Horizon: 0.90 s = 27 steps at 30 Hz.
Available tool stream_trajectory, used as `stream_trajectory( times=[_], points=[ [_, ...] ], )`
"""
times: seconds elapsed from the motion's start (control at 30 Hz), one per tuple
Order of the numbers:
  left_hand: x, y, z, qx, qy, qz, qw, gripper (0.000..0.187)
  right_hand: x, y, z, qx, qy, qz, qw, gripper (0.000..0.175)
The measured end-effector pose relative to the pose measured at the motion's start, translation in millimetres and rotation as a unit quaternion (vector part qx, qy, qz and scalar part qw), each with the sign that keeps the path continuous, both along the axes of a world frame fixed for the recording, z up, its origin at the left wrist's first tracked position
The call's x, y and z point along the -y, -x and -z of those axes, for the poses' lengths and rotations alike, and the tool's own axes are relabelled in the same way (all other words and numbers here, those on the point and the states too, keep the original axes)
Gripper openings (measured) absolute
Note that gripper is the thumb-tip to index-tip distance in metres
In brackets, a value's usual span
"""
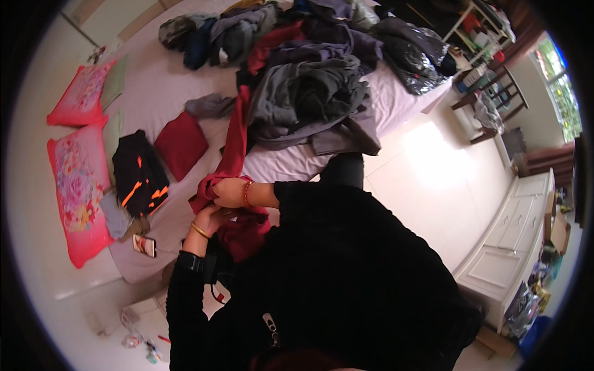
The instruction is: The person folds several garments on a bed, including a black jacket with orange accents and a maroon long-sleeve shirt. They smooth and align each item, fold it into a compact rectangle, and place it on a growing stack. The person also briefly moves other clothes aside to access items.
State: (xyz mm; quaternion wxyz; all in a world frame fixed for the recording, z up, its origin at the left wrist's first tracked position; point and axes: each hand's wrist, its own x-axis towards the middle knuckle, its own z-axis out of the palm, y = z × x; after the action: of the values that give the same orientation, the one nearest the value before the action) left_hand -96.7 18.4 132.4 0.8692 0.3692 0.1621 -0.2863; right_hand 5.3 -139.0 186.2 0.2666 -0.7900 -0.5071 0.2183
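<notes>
A dark red garment (pixel 236 139) stretches from the clothes on the bed down to my hands, and more of it hangs bunched below them. My right hand (pixel 229 192), with a red bracelet, grips the bunched cloth. Just below, my left hand (pixel 211 220), with a gold bangle, holds the same cloth; its fingertips are partly hidden. Beyond my hands lies a folded dark red garment (pixel 181 144). Left of that is a folded black garment with orange marks (pixel 139 174). A large heap of grey clothes (pixel 311 97) lies ahead on the bed.
Pink floral pillows (pixel 81 190) lie at the bed's left side, near a phone (pixel 144 246). More clothes (pixel 241 30) and a plastic-wrapped dark bundle (pixel 413 55) are at the top. A wooden chair (pixel 503 99) and white cabinet (pixel 506 241) stand at the right.
</notes>
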Motion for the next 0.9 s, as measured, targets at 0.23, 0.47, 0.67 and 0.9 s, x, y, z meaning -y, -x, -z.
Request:
stream_trajectory(
  times=[0.23, 0.47, 0.67, 0.9],
  points=[
    [10, -38, 33, 0.040, 0.019, -0.139, 0.989, 0.040, 61, -46, 28, -0.207, -0.119, -0.051, 0.970, 0.039],
    [0, -39, 19, 0.002, -0.089, -0.284, 0.955, 0.041, 165, -205, 45, 0.227, -0.171, 0.599, 0.749, 0.055],
    [-32, -59, -33, 0.084, -0.150, -0.400, 0.900, 0.027, 176, -232, 78, 0.120, 0.168, 0.497, 0.843, 0.062],
    [-37, -114, -103, 0.240, -0.109, -0.381, 0.886, 0.026, 143, -147, 96, -0.037, -0.042, 0.253, 0.966, 0.035]
  ],
)
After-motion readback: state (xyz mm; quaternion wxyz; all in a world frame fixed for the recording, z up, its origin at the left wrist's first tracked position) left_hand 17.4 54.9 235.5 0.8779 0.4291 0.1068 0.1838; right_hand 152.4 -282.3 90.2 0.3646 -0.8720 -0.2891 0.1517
